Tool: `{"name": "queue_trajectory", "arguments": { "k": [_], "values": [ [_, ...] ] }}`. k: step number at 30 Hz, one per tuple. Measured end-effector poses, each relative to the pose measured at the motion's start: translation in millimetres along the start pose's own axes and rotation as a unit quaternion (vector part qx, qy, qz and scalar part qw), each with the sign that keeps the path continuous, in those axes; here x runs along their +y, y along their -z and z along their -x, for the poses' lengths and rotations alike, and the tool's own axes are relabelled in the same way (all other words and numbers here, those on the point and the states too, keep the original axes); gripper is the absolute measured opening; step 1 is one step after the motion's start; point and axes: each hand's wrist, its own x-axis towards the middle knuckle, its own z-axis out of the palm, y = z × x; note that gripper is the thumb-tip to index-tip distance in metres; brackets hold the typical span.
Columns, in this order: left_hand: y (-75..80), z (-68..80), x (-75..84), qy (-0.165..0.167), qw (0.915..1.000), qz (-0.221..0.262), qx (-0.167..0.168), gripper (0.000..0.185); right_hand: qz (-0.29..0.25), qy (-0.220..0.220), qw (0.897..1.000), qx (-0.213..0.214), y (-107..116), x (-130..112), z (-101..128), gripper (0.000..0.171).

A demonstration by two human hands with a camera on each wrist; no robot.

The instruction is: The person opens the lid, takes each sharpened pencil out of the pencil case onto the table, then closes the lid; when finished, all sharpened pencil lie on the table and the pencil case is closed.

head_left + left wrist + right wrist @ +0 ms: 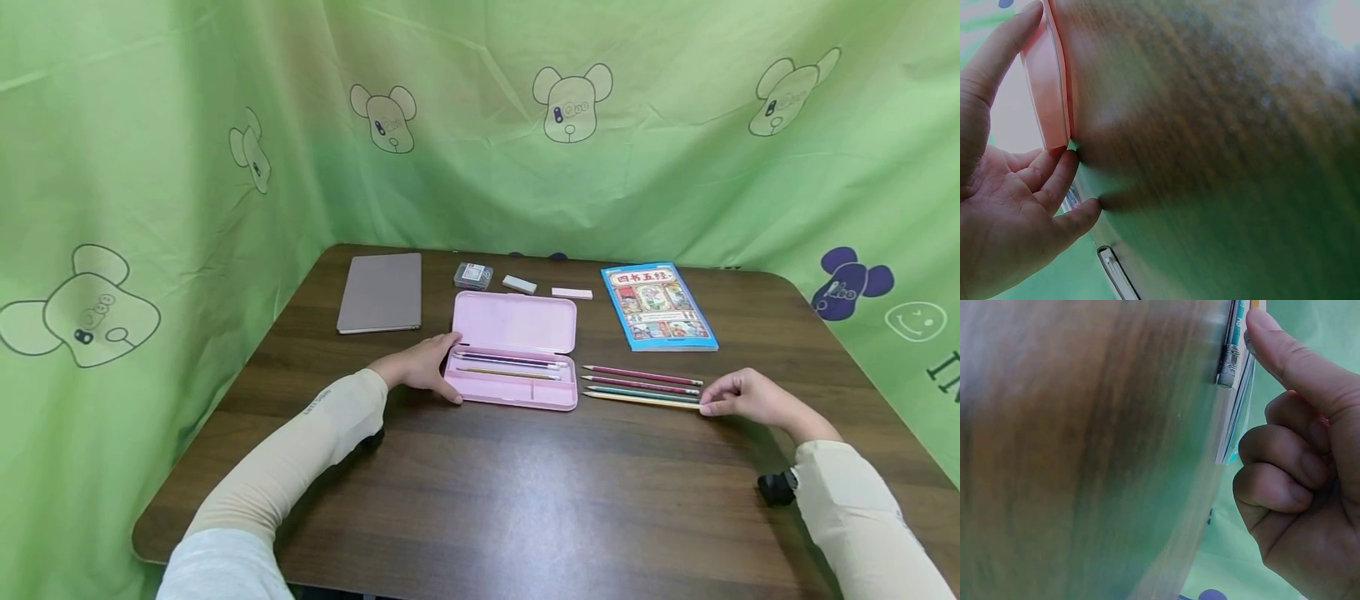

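A pink pencil case (514, 322) lies with its lid folded back, and a few pencils (510, 360) rest in its upper compartment. My left hand (422, 364) holds the case's left end between spread thumb and fingers; the left wrist view shows the pink end (1050, 81) between them. Right of the case, several pencils lie side by side: red ones (641, 375), a green one (641, 393) and a yellow one (637, 400) nearest me. My right hand (750, 400) pinches the yellow pencil's right end between thumb and forefinger, its other fingers curled.
Behind the case are a small clear box (473, 276), a white eraser (519, 285) and a pale pink strip (572, 293). A grey notebook (381, 292) lies at the back left, a blue-edged book (660, 307) at the back right. Green curtains (480, 183) surround the brown table (465, 500).
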Motion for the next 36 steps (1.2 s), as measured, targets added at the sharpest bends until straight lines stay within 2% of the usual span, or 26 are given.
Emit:
{"name": "queue_trajectory", "arguments": {
  "k": [10, 22, 36],
  "values": [
    [0.9, 0.3, -0.5, -0.003, 1.0000, 0.002, 0.004, 0.111, 0.004, -0.031, 0.999, -0.013, 2, 1, -2, 0.019],
    [2.0, 3.0, 1.5, -0.018, 0.9998, 0.003, 0.005, 0.110, -0.013, -0.026, 1.000, 0.011, 2, -2, 0, 0.021],
    [-1.6, 0.5, -2.1, -0.014, 0.9999, 0.006, 0.004, 0.111, -0.026, -0.020, 0.999, 0.007, -3, -19, -19, 0.023]
  ]
}}
